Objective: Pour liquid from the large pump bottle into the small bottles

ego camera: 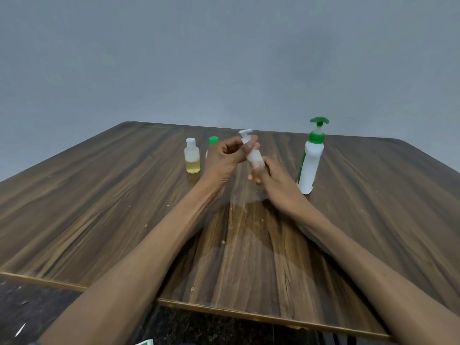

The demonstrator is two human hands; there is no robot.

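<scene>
While a small clear bottle with a white flip cap point(192, 156), roughly a third full of yellowish liquid, stands upright at the left of the group, a second small bottle with a green cap point(213, 140) stands just beside it, mostly hidden behind the left hand point(225, 159). That left hand is raised above the desk point(99, 195) with its fingers curled, and its thumb and fingertips pinch the neck of a small white pump bottle point(252, 151) just below the white pump head. This bottle is tilted, its top leaning left and away, and it is held in the air between both hands. The right hand point(276, 183) grips the bottle's lower end from below, fingers wrapped round the base, so the bottom of the bottle is hidden; whether it holds liquid cannot be told. Further right, near the right hand but apart from it, the large white pump bottle with a green collar and green pump head point(311, 160) stands upright on the desk, untouched.

The desk is dark wood-grain laminate with a pale edge strip along the near side and small light specks on its top. Below that edge shows a dark speckled floor point(37, 307). Behind the desk rises a plain grey-blue wall point(224, 58).
</scene>
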